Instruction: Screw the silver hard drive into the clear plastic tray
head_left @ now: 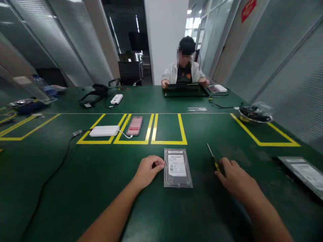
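Note:
A hard drive [177,168] in a silvery case with a white label lies flat on the green table in front of me. My left hand [149,170] is at its left edge, thumb and forefinger bent into a ring with their tips together against the side of the drive. To the right of the drive, my right hand [233,176] is closed on a screwdriver [215,163] with a yellow and black handle. The thin metal shaft points away from me, up and to the left, apart from the drive. Part of the handle is hidden under the fingers.
A second hard drive [306,173] lies at the right. Yellow tape [169,142] marks boxes ahead; a white power bank [104,131] and a pink phone [135,125] lie there. A bowl of dark parts [255,116] stands far right. Opposite, a person [185,67] holds a black frame [186,90].

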